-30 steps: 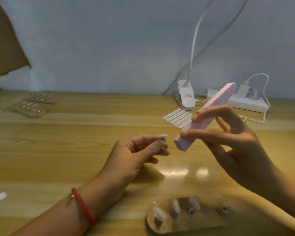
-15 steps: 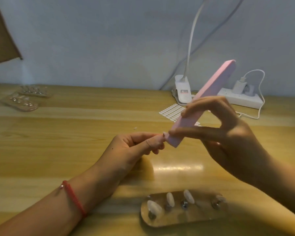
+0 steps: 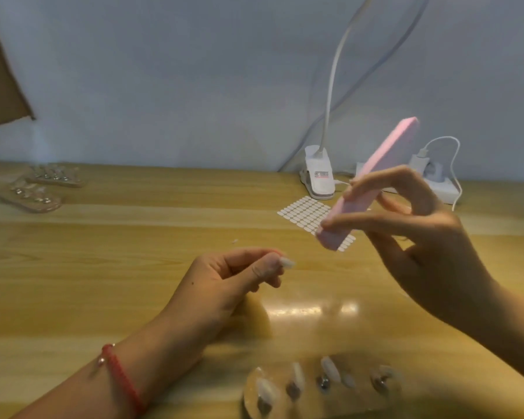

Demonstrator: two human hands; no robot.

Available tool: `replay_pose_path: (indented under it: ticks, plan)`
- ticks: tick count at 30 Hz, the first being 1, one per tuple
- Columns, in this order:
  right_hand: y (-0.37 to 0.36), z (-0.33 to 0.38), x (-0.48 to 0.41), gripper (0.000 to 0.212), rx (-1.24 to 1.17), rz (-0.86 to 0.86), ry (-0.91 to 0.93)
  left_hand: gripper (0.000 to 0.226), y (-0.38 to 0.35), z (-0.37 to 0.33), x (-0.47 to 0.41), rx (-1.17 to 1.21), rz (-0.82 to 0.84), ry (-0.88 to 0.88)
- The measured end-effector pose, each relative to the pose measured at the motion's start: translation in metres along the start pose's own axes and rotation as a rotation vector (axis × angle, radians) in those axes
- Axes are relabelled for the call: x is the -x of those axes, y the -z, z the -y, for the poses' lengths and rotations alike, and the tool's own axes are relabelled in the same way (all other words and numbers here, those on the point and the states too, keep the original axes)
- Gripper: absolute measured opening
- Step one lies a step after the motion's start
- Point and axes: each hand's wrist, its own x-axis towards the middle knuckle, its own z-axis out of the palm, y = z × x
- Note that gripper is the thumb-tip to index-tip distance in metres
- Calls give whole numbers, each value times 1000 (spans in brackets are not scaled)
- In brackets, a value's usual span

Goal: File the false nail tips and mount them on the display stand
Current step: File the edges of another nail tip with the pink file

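My left hand (image 3: pixel 230 279) pinches a small pale false nail tip (image 3: pixel 286 262) between thumb and forefinger above the wooden table (image 3: pixel 103 267). Up and to the right, my right hand (image 3: pixel 418 237) grips a long pink nail file block (image 3: pixel 372 182), tilted with its lower end toward the tip; a gap separates file and tip. Near the bottom edge lies a clear display stand (image 3: pixel 321 388) carrying three nail tips on its pegs, blurred.
A sheet of small white adhesive tabs (image 3: pixel 303 211) lies behind the file. A white clip lamp (image 3: pixel 318 176) and a power strip with charger (image 3: pixel 436 182) stand at the back right. Two more clear stands (image 3: pixel 40 189) lie at the far left.
The file touched the nail tip half a second ago; now my right hand has lifted it up and to the right, away from the tip. My left hand has dropped slightly.
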Motion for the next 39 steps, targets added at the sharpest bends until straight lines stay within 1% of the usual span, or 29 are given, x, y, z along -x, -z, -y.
replay_pose_path:
  ticks: [2, 4, 6, 8, 10, 13, 17, 19, 21, 24, 26, 28, 30, 32, 34, 36, 39]
  plan:
    - [2, -5, 1, 46, 17, 8, -97, 29, 1, 2, -2, 34, -51, 10]
    - [-4, 0, 4, 45, -14, 83, -160, 31, 2, 5, -4, 73, -95, 24]
    - [-9, 9, 5, 41, -75, 131, -161, 33, 4, 6, -5, 104, -121, 34]
    - [-10, 17, 5, 44, -130, 131, -146, 33, 4, 5, -5, 133, -128, 37]
    - [-11, 24, 4, 50, -197, 106, -151, 33, 4, 4, -6, 188, -141, 39]
    - [-6, 28, -2, 45, -270, 10, -164, 33, 7, 4, -6, 270, -163, 55]
    - [5, 22, -11, 44, -491, -212, -369, 32, 7, 5, -7, 310, -156, 67]
    - [2, 19, -9, 43, -510, -225, -424, 32, 7, 4, -6, 292, -135, 66]
    - [-5, 16, -5, 43, -440, -170, -442, 34, 6, 3, -5, 245, -115, 68]
    - [-15, 9, 4, 50, -322, -52, -422, 35, 5, 4, -3, 180, -95, 64]
    - [-19, 3, 9, 50, -323, 20, -413, 33, 3, 5, -3, 172, -103, 56]
    - [-23, 0, 14, 55, -283, 82, -394, 32, 1, 6, -4, 151, -108, 42]
    - [-25, -1, 16, 52, -238, 95, -365, 33, 1, 6, -4, 149, -92, 32]
    - [-23, 0, 15, 43, -284, 47, -378, 32, 1, 6, -4, 172, -81, 24]
    - [-21, 2, 14, 40, -294, 31, -358, 32, 2, 6, -4, 202, -95, 22]
    - [-20, 9, 16, 37, -259, 65, -281, 33, 3, 6, -5, 243, -140, 25]
    - [-24, 21, 21, 40, -207, 154, -154, 32, 4, 6, -7, 327, -216, 26]
